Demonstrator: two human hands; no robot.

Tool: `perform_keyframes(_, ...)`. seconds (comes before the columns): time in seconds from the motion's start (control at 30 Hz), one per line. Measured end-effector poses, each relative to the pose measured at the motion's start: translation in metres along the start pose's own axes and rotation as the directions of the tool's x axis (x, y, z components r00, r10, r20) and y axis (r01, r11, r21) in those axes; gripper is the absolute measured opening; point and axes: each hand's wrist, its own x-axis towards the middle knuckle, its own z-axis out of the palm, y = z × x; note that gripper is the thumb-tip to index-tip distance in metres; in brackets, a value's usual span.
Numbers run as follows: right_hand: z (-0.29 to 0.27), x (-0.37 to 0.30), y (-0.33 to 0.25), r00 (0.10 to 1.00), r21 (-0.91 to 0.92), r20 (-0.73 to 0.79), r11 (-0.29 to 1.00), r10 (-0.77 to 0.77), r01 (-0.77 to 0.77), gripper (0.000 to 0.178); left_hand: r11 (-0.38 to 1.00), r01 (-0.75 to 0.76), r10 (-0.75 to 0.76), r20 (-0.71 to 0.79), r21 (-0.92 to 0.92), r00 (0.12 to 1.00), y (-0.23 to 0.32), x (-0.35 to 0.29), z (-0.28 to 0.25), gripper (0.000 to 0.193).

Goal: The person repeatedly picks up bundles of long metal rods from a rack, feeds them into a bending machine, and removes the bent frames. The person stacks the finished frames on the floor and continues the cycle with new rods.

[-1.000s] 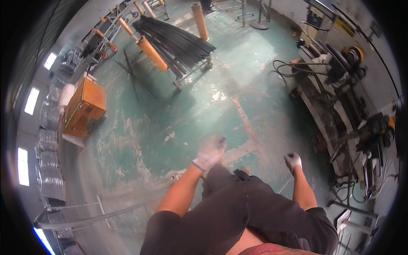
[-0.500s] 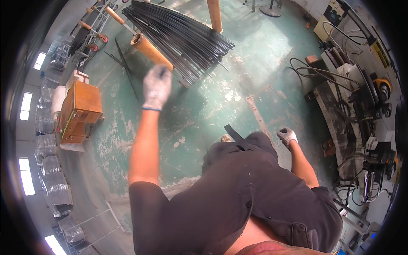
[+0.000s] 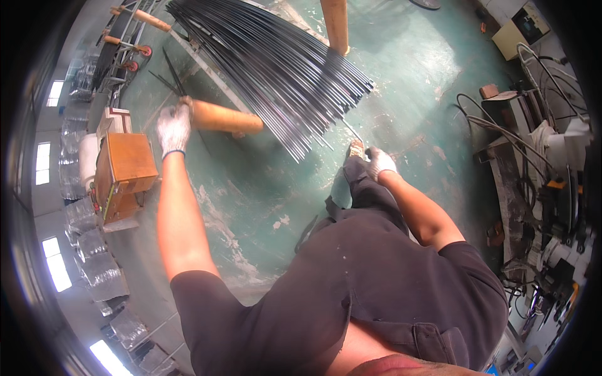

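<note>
My left hand point(image 3: 174, 130), in a whitish knit glove with a blue cuff edge, is closed on the left end of a tan tube point(image 3: 226, 118). The fingers curl over the tube's rim, so its hollow end is mostly hidden. A fan of long, thin black rods point(image 3: 276, 69) lies just beyond the tube. My right hand point(image 3: 380, 164), gloved too with darker fingertips, hangs beside my leg near my shoe point(image 3: 355, 148). Its fingers are loosely curled together, and nothing shows in them.
Another tan post point(image 3: 335, 28) stands beyond the rods. A wooden cabinet point(image 3: 130, 164) is at left, with a wheeled rack point(image 3: 128, 53) behind it. Machinery with looping hoses point(image 3: 501, 119) lines the right side. A few dark rods point(image 3: 172, 75) lie on the green floor.
My left hand has shifted left, from the tube's near end to its other end. The tube now looks more level. My right hand has swung forward and left, and my foot shows farther ahead.
</note>
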Motion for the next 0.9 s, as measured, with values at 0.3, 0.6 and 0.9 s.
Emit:
perform_keyframes(0.3,0.017,0.185,-0.120,1.000,-0.140,-0.002,0.990,0.014,-0.014,0.092,0.956,0.111,-0.072,-0.151,0.272,0.986,0.072,0.052,0.075,0.051)
perform_keyframes(0.6,0.046,0.294,-0.200,0.980,-0.351,-0.179,0.926,0.081,-0.141,0.090,0.928,0.154,-0.062,-0.269,0.338,0.961,0.075,0.061,0.087,0.036)
perform_keyframes(0.9,0.064,0.326,-0.157,0.994,-0.325,0.104,0.946,0.025,0.010,0.055,0.912,0.235,-0.131,-0.305,0.336,0.943,0.065,0.074,0.089,0.038)
